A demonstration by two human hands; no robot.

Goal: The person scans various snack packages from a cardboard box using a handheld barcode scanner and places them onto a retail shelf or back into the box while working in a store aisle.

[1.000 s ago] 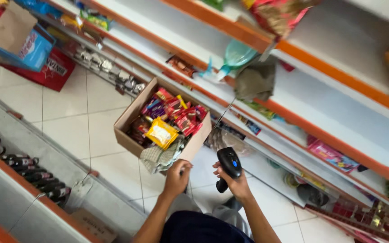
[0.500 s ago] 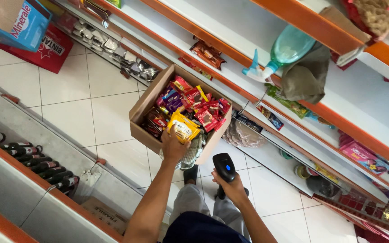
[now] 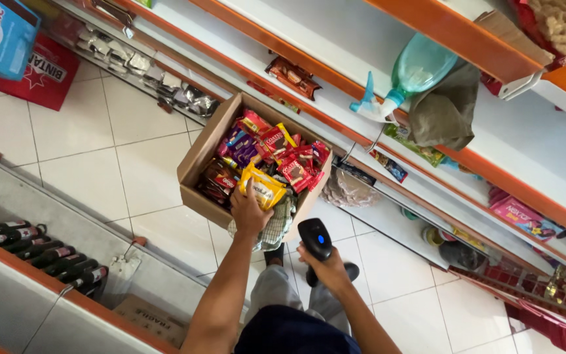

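Reaching forward since the earlier frame, the left hand (image 3: 250,211) now closes its fingers on a yellow snack packet (image 3: 263,190) at the near edge of the cardboard box (image 3: 199,156). Behind and right of it, the right hand (image 3: 327,267) grips a black barcode scanner (image 3: 316,239). Lifting the packet straight up should spare the red packets (image 3: 294,167) beyond the fingers. Shelf edges (image 3: 375,98) crowd the far side; tiled floor (image 3: 93,151) lies open to the left.
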